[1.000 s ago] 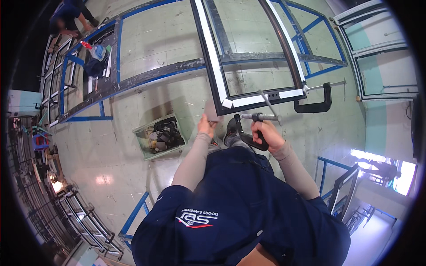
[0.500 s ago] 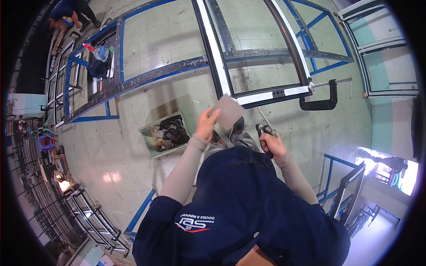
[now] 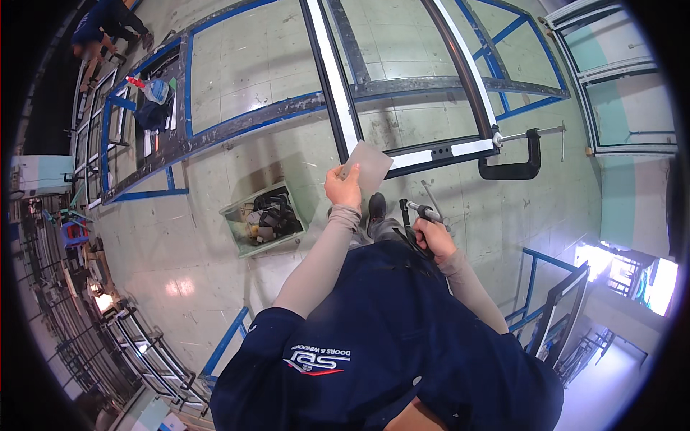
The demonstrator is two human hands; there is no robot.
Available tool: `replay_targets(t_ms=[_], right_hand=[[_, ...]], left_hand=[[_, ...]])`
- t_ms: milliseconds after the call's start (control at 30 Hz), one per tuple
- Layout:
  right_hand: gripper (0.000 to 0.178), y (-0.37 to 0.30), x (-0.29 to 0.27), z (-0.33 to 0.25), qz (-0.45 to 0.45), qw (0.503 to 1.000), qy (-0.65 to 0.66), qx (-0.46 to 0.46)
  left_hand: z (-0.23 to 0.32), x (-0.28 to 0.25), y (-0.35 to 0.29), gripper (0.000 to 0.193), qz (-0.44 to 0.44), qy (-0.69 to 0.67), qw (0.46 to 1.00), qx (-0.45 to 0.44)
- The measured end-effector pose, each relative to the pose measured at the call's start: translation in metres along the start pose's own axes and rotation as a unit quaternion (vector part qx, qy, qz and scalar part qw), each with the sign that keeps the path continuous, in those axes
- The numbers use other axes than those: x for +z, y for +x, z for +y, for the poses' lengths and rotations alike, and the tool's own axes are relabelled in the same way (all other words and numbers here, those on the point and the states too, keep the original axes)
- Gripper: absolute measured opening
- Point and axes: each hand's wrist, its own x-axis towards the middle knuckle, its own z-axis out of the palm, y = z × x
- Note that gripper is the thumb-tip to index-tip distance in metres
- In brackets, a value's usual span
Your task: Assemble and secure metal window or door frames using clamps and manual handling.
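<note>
In my left hand [image 3: 343, 188] is a thin, flat grey rectangular plate [image 3: 371, 164], pinched by one edge. Its far side overlaps the near left corner of a black window frame [image 3: 411, 171] with white strips; whether they touch I cannot tell. My right hand [image 3: 433, 238] is closed round a black and silver tool [image 3: 429, 213] that looks like a C-clamp, partly hidden by the fingers and held below the frame's near edge. Another C-clamp [image 3: 533, 154], black with a silver screw, grips the frame's near right corner.
The frame lies across a blue and dark metal stand [image 3: 259, 113]. A pale bin [image 3: 262, 248] of dark pieces stands on the floor to my left. At the far left a person [image 3: 108, 25] bends over. More blue stands [image 3: 530, 287] are at the right.
My left hand has moved slightly right and turned, bringing the plate more upright at the frame's corner. My right hand has tilted the clamp and shifted a little left.
</note>
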Motion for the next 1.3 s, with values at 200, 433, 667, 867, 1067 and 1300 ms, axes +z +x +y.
replay_targets(t_ms=[200, 433, 667, 867, 1067, 1300], right_hand=[[0.017, 0.014, -0.014, -0.006, -0.019, 0.998, -0.047, -0.023], [0.017, 0.030, -0.042, -0.021, -0.057, 0.994, -0.079, -0.047], [0.017, 0.047, -0.066, -0.028, -0.090, 0.990, -0.098, -0.051], [0.019, 0.054, -0.079, -0.029, -0.113, 0.981, -0.140, -0.068], [0.019, 0.058, -0.090, -0.027, -0.149, 0.969, -0.185, -0.064], [0.021, 0.072, -0.066, -0.026, -0.181, 0.949, -0.257, 0.017]], left_hand=[[-0.003, 0.013, -0.003, 0.043, 0.087, 0.000, 0.996, -0.022], [0.033, 0.029, -0.025, 0.055, 0.067, -0.117, 0.975, -0.178], [0.021, 0.025, -0.029, 0.058, 0.069, -0.218, 0.957, -0.180], [0.008, 0.005, -0.032, 0.054, 0.065, -0.277, 0.939, -0.194], [-0.004, -0.048, -0.068, 0.050, -0.061, -0.295, 0.939, -0.164], [-0.074, -0.173, -0.093, 0.051, 0.053, -0.325, 0.918, -0.220]])
